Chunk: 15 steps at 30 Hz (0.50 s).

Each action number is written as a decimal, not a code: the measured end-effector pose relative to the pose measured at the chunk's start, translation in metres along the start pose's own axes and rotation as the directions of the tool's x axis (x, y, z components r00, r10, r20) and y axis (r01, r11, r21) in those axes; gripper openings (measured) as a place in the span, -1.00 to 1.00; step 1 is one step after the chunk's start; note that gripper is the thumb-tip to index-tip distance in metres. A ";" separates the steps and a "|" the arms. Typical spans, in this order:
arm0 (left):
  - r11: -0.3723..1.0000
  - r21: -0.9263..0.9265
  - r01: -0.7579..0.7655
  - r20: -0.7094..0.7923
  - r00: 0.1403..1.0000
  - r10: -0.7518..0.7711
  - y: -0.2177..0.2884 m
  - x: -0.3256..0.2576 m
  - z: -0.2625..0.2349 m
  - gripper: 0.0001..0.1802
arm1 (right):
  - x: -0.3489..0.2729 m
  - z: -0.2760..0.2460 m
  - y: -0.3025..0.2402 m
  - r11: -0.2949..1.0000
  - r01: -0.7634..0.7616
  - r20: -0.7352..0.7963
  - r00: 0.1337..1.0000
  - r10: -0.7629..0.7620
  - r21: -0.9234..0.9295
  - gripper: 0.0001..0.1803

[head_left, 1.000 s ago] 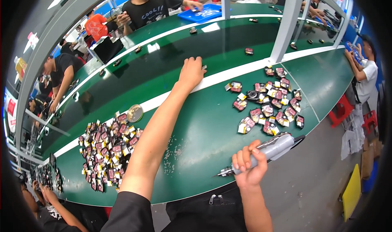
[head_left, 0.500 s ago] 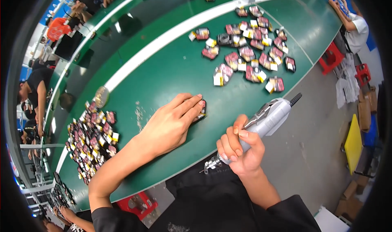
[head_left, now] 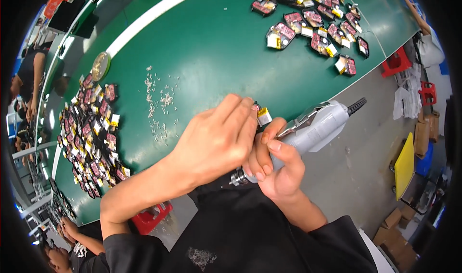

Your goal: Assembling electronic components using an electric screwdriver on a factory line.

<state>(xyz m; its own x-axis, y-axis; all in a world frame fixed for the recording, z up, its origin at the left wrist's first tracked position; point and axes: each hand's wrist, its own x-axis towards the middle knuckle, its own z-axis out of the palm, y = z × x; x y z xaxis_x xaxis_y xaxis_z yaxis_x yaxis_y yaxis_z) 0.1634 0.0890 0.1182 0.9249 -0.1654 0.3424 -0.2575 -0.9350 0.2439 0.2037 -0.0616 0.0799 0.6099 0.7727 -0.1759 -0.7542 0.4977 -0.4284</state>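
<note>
My right hand (head_left: 284, 172) is wrapped round a grey electric screwdriver (head_left: 315, 128). Its metal tip points down to the left, and its black cable end points up to the right. My left hand (head_left: 211, 140) curls over a small electronic module (head_left: 263, 116) at the table's near edge. Most of that module is hidden beneath the fingers; a yellow-and-white tab sticks out. The two hands meet, with the left fingers beside the right ones. Tiny, thin silvery pieces, seemingly screws (head_left: 166, 100), lie scattered on the green table (head_left: 207, 56) beyond my left forearm.
A dense heap of similar modules (head_left: 91, 138) lies at the left, below a round shallow dish (head_left: 108, 63). More modules (head_left: 322, 42) are spread at the far right. Red stools (head_left: 397, 61), cardboard boxes and a yellow panel (head_left: 404, 167) stand on the floor. Other people work at the left.
My left hand has drawn the module nearer to me and to the right, up against my right hand. The screwdriver stays in my right hand. The view has shifted, and more scattered pieces show.
</note>
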 end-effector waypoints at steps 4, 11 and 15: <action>0.996 0.065 -0.059 -0.105 0.992 0.065 0.008 -0.010 0.009 -0.59 | 0.002 -0.001 -0.003 0.991 0.092 -0.010 0.996 -0.094 -0.093 -0.91; 0.998 -0.042 -0.046 -0.132 0.990 0.040 0.003 -0.015 0.016 -0.58 | -0.001 -0.008 -0.004 0.994 0.051 0.054 0.997 -0.046 -0.098 -0.90; 0.996 -0.086 -0.023 -0.113 0.994 0.013 0.003 -0.021 0.019 -0.57 | 0.000 0.002 -0.037 0.991 0.074 0.250 0.967 -0.044 -0.112 -0.86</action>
<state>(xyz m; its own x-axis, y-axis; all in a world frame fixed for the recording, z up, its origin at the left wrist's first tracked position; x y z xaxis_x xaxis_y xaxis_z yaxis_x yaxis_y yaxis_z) 0.1481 0.0833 0.0941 0.8840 -0.1408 0.4459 -0.3015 -0.9005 0.3134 0.2315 -0.0792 0.0974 0.5625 0.8238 0.0702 -0.6748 0.5066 -0.5366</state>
